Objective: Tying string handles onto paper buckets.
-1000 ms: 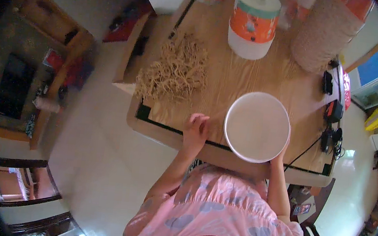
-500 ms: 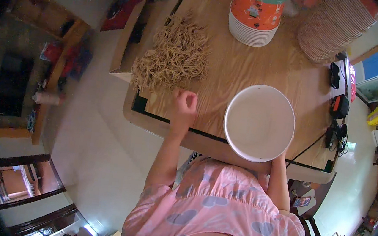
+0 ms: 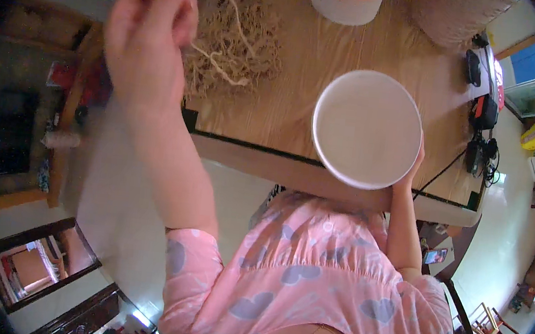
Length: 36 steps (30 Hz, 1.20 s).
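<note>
My left hand [image 3: 150, 40] is raised at the upper left, its fingers pinched on a beige string [image 3: 236, 15]. Two ends of this string hang below the fingers, over a tangled heap of brown strings [image 3: 258, 42] on the table. My right hand [image 3: 415, 168] holds a large white paper tub [image 3: 368, 130] from its right side, near the table's front edge. The tub's open mouth faces up toward me, and its inside looks plain white. Most of the right hand's fingers are hidden behind the tub.
At the far side of the wooden table [image 3: 294, 98] stands an orange and white stack of paper tubs [image 3: 347, 2]. A pale ribbed stack [image 3: 456, 17] is at its right. Black adapters and cables [image 3: 477, 156] line the right edge. A phone [image 3: 435, 256] lies lower right.
My left hand has risen from beside the heap toward the upper left, and string now hangs from it. The tub stays in my right hand. The whole view has shifted, with the table higher.
</note>
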Motion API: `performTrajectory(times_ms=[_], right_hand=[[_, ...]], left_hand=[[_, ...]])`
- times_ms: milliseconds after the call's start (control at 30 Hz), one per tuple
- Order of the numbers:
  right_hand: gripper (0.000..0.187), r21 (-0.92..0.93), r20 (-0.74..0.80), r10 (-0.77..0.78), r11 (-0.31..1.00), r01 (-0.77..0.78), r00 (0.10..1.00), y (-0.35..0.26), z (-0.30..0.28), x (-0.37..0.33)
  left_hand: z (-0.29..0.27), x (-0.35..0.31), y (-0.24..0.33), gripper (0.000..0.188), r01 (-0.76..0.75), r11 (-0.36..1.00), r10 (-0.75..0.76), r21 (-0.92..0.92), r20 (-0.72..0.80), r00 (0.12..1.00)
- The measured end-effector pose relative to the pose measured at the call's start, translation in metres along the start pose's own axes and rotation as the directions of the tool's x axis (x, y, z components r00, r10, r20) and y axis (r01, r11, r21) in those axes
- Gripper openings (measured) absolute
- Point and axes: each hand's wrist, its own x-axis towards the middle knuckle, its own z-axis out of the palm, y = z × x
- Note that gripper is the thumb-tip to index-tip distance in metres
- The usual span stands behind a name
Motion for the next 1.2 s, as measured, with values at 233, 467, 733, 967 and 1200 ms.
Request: performTrajectory(times_ms=[233, 467, 733, 967, 1200], right_hand=[[0.026, -0.406, 0.062, -0.097, 0.907, 0.114, 0.993, 0.002, 0.004, 0.003], [0.023, -0.309, 0.009, -0.106, 0.945, 0.103, 0.994, 0.003, 0.006, 0.0], [0.018, -0.243, -0.137, -0.351, 0.919, 0.312, 0.926, -0.066, 0.006, 0.031], [0.036, -0.103, 0.646, -0.257, 0.903, 0.417, 0.718, -0.177, 0.159, 0.057], [0.023, -0.455, 0.838, 0.108, 0.681, 0.574, 0.535, -0.154, 0.23, 0.094]], left_hand=[[0.003, -0.001, 0.013, 0.014, -0.056, 0.994, 0.059, 0.097, -0.026, 0.998], [-0.016, 0.015, -0.057, 0.009, -0.39, 0.595, -0.094, 0.703, 0.542, 0.835], [0.006, 0.038, -0.036, 0.013, 0.011, 0.816, -0.098, 0.578, 0.118, 0.988], [0.012, 0.033, -0.054, 0.013, -0.031, 0.83, -0.146, 0.557, 0.269, 0.952], [0.021, 0.024, -0.051, 0.015, -0.022, 0.824, -0.206, 0.566, 0.335, 0.919]])
